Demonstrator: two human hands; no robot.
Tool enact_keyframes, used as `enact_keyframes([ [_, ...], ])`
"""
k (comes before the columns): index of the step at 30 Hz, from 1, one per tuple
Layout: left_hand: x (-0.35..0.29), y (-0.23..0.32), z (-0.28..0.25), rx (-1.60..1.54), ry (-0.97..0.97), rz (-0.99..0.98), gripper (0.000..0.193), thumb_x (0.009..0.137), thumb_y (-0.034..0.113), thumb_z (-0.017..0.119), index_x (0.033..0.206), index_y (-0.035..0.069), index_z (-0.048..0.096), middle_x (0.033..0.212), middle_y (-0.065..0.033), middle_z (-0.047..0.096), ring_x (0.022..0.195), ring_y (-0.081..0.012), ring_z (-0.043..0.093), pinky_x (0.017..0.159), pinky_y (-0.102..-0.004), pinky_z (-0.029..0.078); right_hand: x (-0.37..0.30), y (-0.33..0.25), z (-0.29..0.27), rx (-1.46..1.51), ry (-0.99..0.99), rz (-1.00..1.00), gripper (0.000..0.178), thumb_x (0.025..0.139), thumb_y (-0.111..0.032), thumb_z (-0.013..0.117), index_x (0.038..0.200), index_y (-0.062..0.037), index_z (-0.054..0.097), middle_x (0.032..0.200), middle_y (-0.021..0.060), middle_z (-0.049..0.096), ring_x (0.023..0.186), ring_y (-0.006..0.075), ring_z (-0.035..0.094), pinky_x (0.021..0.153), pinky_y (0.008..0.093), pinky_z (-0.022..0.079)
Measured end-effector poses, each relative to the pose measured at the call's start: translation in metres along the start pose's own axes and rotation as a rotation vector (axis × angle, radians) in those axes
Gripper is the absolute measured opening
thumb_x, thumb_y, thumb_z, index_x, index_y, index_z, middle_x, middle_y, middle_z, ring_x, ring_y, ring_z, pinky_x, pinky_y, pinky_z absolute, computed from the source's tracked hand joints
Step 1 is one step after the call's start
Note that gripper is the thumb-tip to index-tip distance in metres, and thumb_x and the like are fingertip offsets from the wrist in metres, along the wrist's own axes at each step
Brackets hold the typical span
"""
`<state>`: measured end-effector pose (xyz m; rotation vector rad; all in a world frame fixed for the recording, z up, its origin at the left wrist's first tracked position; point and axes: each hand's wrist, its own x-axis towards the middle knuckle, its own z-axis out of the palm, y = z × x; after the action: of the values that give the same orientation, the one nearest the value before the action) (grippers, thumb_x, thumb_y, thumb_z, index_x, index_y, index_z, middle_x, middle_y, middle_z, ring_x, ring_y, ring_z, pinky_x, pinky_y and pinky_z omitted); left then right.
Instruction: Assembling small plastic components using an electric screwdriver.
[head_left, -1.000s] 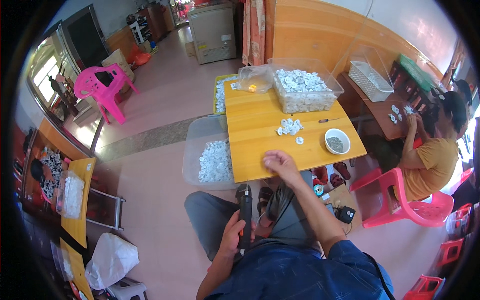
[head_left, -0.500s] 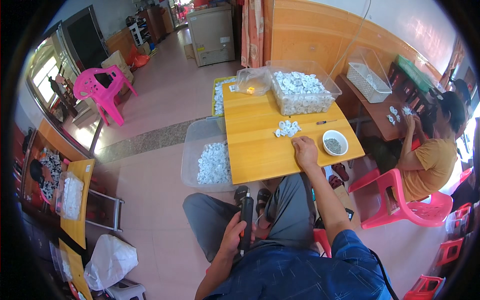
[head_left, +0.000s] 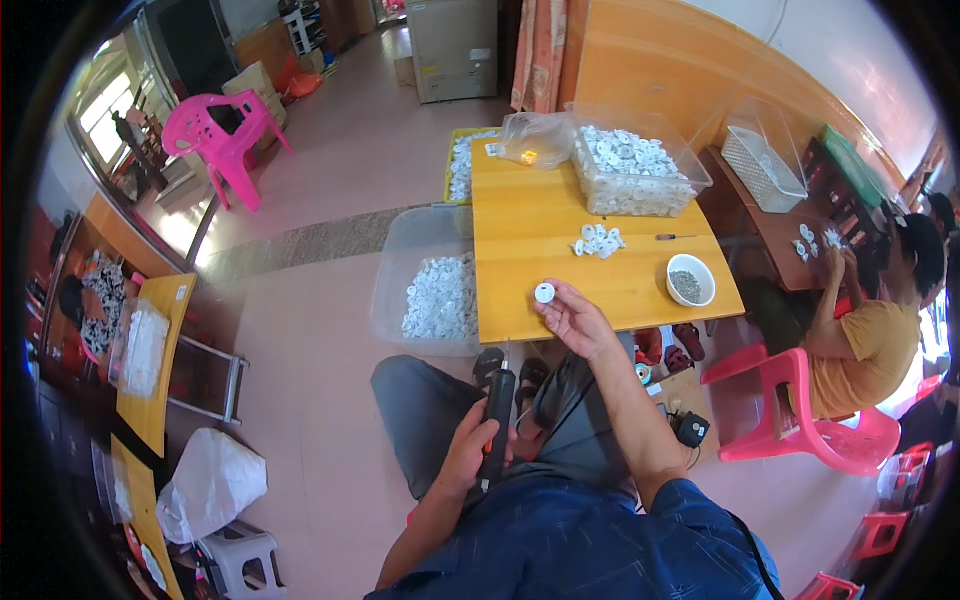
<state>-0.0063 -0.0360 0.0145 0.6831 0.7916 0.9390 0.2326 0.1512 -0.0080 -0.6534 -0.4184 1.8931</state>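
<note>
My left hand point(head_left: 466, 446) is wrapped round a black electric screwdriver point(head_left: 498, 412), its thin metal bit pointing up towards the table's near edge. Over that edge, my right hand point(head_left: 580, 326) pinches a small round white plastic piece point(head_left: 545, 293) between thumb and fingers, palm partly turned up. A small pile of similar white pieces point(head_left: 600, 241) lies on the yellow table point(head_left: 520, 240) beyond it. To the right of the pile is a small hand screwdriver point(head_left: 676, 237). A white bowl point(head_left: 707, 283) of tiny grey metal parts, apparently screws, sits near the right corner.
A clear bin point(head_left: 640, 200) heaped with white pieces stands at the table's back, beside a clear plastic tub point(head_left: 535, 135). Another clear bin point(head_left: 390, 290) stands on the floor to the left. A person point(head_left: 870, 330) works at a brown table on the right. A pink chair point(head_left: 235, 130) stands far left.
My right hand has drawn back from beside the pile and turned over, now with a white piece in its fingers. The left hand keeps its hold on the electric screwdriver. The view has shifted slightly.
</note>
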Motion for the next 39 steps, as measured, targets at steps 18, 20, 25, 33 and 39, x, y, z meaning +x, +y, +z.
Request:
enact_keyframes([
  [18, -0.004, 0.007, 0.004, 0.022, 0.058, 0.046, 0.045, 0.099, 0.020, 0.045, 0.140, 0.001, 0.040, 0.092, -0.0075, 0.061, 0.068, -0.0136, 0.060, 0.060, -0.0269, 0.053, 0.005, 0.062, 0.015, -0.906, 0.005, -0.356, 0.021, 0.093, -0.005, 0.066, 0.114, -0.0033, 0.066, 0.092, -0.0044, 0.062, 0.080, 0.0043, 0.055, 0.072, 0.0195, 0.046],
  [20, -0.003, 0.007, 0.003, 0.014, 0.074, 0.044, 0.045, 0.099, 0.020, 0.045, 0.139, 0.001, 0.041, 0.092, -0.0073, 0.061, 0.068, -0.0133, 0.060, 0.060, -0.0266, 0.053, 0.003, 0.067, 0.018, -0.933, 0.000, -0.355, 0.020, 0.090, -0.005, 0.067, 0.110, -0.0043, 0.070, 0.084, -0.0087, 0.059, 0.072, 0.0020, 0.049, 0.067, 0.0178, 0.043],
  [25, -0.001, 0.005, 0.000, 0.007, 0.072, 0.050, 0.042, 0.100, 0.021, 0.045, 0.137, 0.001, 0.043, 0.093, -0.0073, 0.060, 0.068, -0.0129, 0.059, 0.060, -0.0262, 0.053, 0.001, 0.069, 0.018, -1.006, -0.022, -0.342, 0.018, 0.090, -0.005, 0.068, 0.108, -0.0039, 0.071, 0.086, -0.0070, 0.061, 0.075, 0.0030, 0.051, 0.070, 0.0184, 0.044],
  [33, 0.002, 0.005, 0.001, 0.018, 0.055, 0.029, 0.038, 0.101, 0.018, 0.043, 0.135, 0.002, 0.043, 0.092, -0.0076, 0.060, 0.065, -0.0126, 0.060, 0.059, -0.0256, 0.053, -0.005, 0.066, 0.029, -1.037, -0.040, -0.335, 0.018, 0.091, -0.006, 0.068, 0.109, -0.0038, 0.070, 0.087, -0.0066, 0.061, 0.075, 0.0030, 0.050, 0.069, 0.0185, 0.043],
  [39, 0.006, 0.003, -0.001, 0.022, 0.059, 0.019, 0.037, 0.102, 0.018, 0.043, 0.136, 0.003, 0.042, 0.091, -0.0077, 0.061, 0.065, -0.0125, 0.060, 0.058, -0.0258, 0.053, -0.004, 0.067, 0.029, -1.016, -0.041, -0.325, 0.017, 0.092, -0.007, 0.067, 0.108, -0.0042, 0.070, 0.086, -0.0077, 0.061, 0.074, 0.0025, 0.049, 0.068, 0.0180, 0.043],
])
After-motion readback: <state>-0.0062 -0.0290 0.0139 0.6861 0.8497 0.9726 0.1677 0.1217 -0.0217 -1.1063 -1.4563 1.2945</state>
